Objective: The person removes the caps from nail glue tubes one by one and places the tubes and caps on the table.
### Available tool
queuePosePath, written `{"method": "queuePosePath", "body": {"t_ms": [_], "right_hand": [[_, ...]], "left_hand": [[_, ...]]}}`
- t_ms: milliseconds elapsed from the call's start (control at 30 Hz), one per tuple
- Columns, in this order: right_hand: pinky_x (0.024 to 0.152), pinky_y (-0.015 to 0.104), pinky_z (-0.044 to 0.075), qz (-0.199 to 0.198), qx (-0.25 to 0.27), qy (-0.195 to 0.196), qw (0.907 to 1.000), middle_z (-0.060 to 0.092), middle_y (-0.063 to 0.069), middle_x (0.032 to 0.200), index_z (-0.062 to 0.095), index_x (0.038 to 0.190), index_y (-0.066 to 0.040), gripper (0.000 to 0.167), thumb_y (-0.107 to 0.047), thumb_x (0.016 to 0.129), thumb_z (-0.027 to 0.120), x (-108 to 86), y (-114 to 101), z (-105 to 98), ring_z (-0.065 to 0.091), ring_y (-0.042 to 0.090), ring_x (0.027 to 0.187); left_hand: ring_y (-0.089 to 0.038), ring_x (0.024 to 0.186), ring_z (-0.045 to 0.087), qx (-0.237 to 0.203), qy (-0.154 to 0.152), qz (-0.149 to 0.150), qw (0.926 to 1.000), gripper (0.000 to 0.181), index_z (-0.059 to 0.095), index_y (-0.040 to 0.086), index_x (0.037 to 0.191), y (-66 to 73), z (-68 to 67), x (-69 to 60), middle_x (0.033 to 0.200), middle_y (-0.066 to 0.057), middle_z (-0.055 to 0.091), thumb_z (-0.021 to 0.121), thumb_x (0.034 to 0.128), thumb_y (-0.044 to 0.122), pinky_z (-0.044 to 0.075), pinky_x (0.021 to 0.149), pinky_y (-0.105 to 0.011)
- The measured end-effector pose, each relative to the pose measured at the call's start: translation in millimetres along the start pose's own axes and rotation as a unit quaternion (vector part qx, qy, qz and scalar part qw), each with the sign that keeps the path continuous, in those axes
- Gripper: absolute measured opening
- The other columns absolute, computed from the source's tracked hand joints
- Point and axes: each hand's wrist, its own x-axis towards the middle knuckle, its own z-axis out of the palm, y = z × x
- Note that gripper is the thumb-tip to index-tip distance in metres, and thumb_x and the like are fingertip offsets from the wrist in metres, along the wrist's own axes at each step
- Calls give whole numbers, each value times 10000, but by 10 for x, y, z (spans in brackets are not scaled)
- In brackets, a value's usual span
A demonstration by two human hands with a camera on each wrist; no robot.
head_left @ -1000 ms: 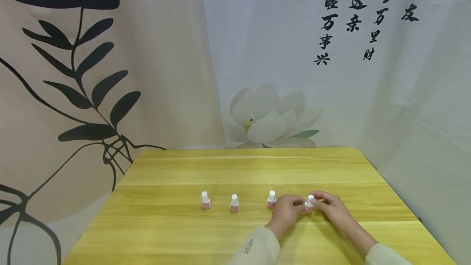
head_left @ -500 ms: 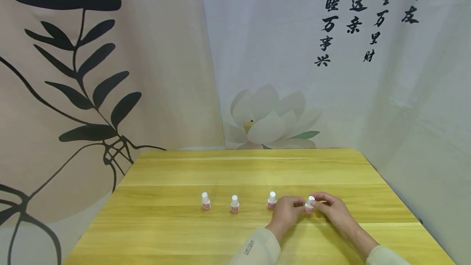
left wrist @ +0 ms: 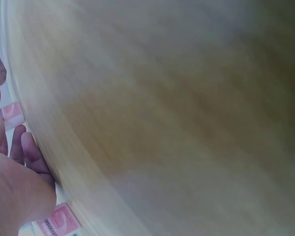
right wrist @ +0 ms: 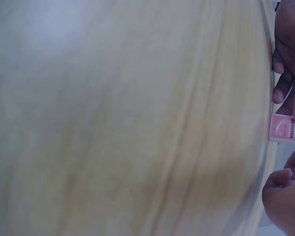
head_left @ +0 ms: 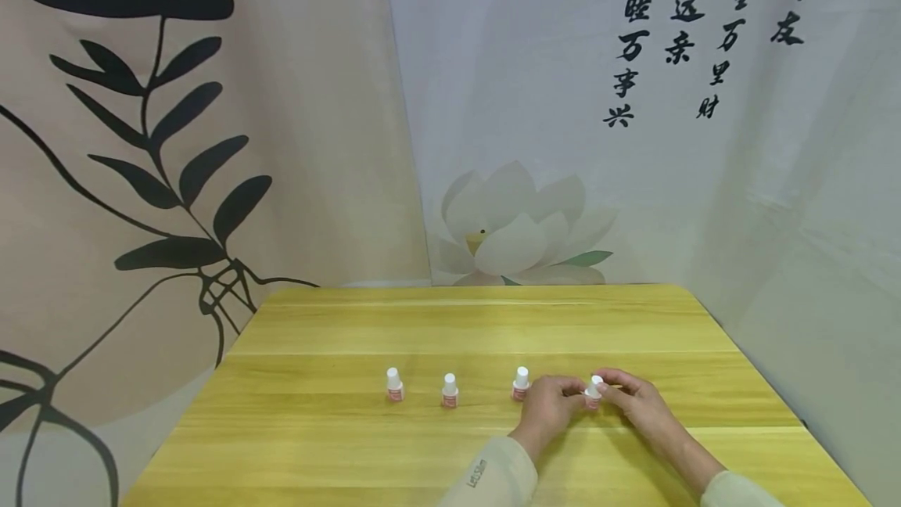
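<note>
Four bottles (head_left: 450,394) across the table (head_left: 338,444)

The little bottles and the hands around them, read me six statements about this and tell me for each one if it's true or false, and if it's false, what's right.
1. The leftmost bottle stands upright on the table. True.
2. The left hand and the right hand are both at the rightmost bottle. True.
3. Only three bottles show in the head view. False: there are four.
4. The right hand is at the white cap of the rightmost bottle. True.
5. The left hand grips the leftmost bottle. False: it holds the rightmost bottle, low on its body.
6. The leftmost bottle has a black top. False: it is white.
</note>
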Motion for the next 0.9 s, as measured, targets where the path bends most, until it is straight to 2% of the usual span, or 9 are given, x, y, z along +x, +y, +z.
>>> {"method": "queuePosePath", "body": {"t_ms": [367, 667, 900], "right_hand": [[856, 341, 446, -56, -127, 188, 9997, 602, 90, 1236, 632, 1261, -9, 447, -313, 940, 695, 21, 25, 6, 562, 187, 997], [787, 313, 432, -56, -113, 210, 9997, 622, 101, 1191, 601, 1307, 6, 469, -290, 951, 674, -12, -10, 15, 523, 191, 962], [832, 330, 432, -11, -184, 181, 9997, 616, 111, 1244, 589, 1327, 2, 504, -332, 956, 665, -21, 12, 15, 528, 211, 1024]], "left_hand": [[14, 828, 619, 40, 56, 50, 10000, 67, 786, 180, 880, -14, 3, 4, 872, 121, 741, 805, 817, 187, 495, 787, -222], [14, 810, 615, -86, 52, 56, 9999, 73, 787, 169, 868, 5, -6, -4, 860, 118, 739, 815, 807, 199, 492, 779, -222], [18, 785, 607, -65, 58, 38, 10000, 84, 786, 181, 873, 4, -8, -6, 849, 131, 733, 822, 802, 206, 489, 778, -224]]}}
